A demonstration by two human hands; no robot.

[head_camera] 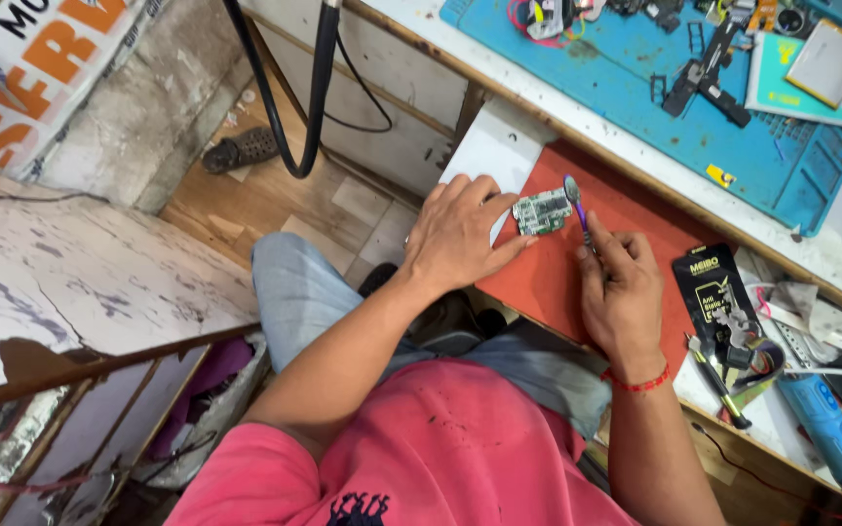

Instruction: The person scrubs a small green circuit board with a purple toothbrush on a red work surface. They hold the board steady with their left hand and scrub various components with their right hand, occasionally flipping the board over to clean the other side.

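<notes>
While pinned flat on red mat (557, 273) under left hand (460, 234) fingertips, small green circuit board (542, 210), long axis across bench, just left of purple-handled brush (577, 209) pinched upright in right hand (621, 292), bristles beside board's right edge.

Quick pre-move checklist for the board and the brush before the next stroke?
1. Green circuit board pinned by left hand fingers: ok.
2. Board lying on the red mat, not hanging off: ok.
3. Purple-handled brush gripped in right hand: ok.
4. Brush head touching the board: cannot tell, it sits right beside the edge.
5. Board components intact: cannot tell, too small.
6. Mat around the board free of loose tools: ok.
</notes>
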